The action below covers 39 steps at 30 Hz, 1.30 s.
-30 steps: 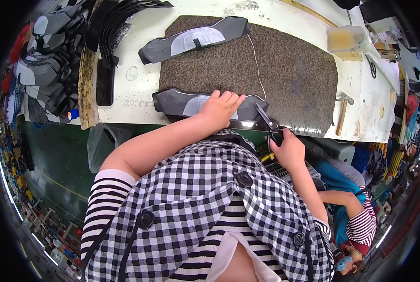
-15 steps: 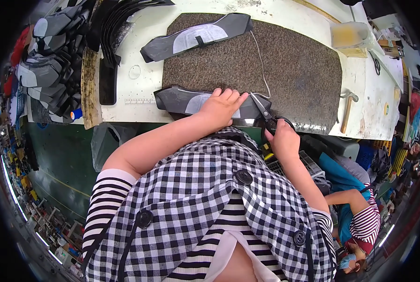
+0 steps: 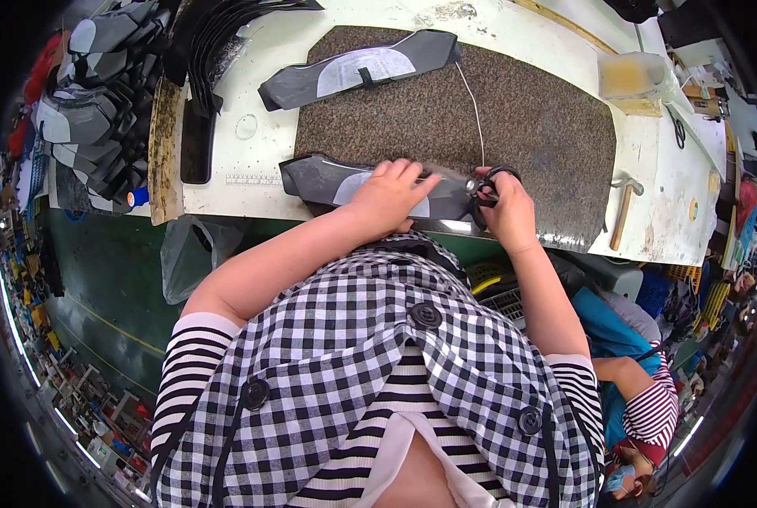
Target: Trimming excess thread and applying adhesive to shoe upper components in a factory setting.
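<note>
Two grey pieces on brown mat, left hand spread flat on nearer; right hand grips scissors by cord, whether severed unclear.

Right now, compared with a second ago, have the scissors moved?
Yes. Judged against the brown mat, the scissors in the right hand have moved up the picture, farther in from the mat's near edge.
</note>
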Each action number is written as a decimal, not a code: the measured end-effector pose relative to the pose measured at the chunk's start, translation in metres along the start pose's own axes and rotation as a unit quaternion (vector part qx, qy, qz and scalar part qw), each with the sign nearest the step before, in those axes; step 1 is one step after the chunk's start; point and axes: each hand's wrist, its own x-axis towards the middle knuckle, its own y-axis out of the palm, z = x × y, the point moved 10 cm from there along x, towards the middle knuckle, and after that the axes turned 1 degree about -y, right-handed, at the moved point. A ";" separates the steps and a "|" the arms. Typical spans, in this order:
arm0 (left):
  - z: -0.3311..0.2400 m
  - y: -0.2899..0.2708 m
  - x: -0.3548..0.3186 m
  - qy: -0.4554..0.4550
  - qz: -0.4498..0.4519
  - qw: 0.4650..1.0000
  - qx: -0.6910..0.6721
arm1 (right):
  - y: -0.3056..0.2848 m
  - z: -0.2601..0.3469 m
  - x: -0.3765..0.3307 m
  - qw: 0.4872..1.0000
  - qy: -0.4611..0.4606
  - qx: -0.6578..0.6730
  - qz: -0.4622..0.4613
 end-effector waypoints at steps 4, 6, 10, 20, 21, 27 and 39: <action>0.022 -0.026 -0.022 -0.038 -0.057 0.997 -0.046 | 0.009 -0.051 -0.010 0.990 0.135 0.029 -0.011; 0.030 -0.029 -0.028 -0.065 -0.027 0.993 -0.095 | 0.003 -0.062 -0.012 0.985 0.169 0.026 -0.037; 0.041 -0.076 -0.030 -0.087 -0.060 0.987 -0.119 | -0.004 -0.079 -0.017 0.975 0.217 0.030 -0.044; 0.096 -0.106 0.026 -0.097 -0.174 0.979 0.053 | -0.073 -0.133 -0.020 0.784 0.211 0.425 -0.401; 0.105 -0.089 0.031 -0.097 -0.177 0.978 0.055 | -0.094 -0.128 -0.011 0.761 0.201 0.452 -0.419; 0.126 -0.063 0.043 -0.201 -0.093 0.973 0.071 | -0.186 -0.060 0.007 0.719 0.083 0.486 -0.491; 0.031 -0.118 0.001 -0.169 -0.179 0.724 -0.644 | -0.064 0.096 0.071 0.909 -0.031 0.397 -0.121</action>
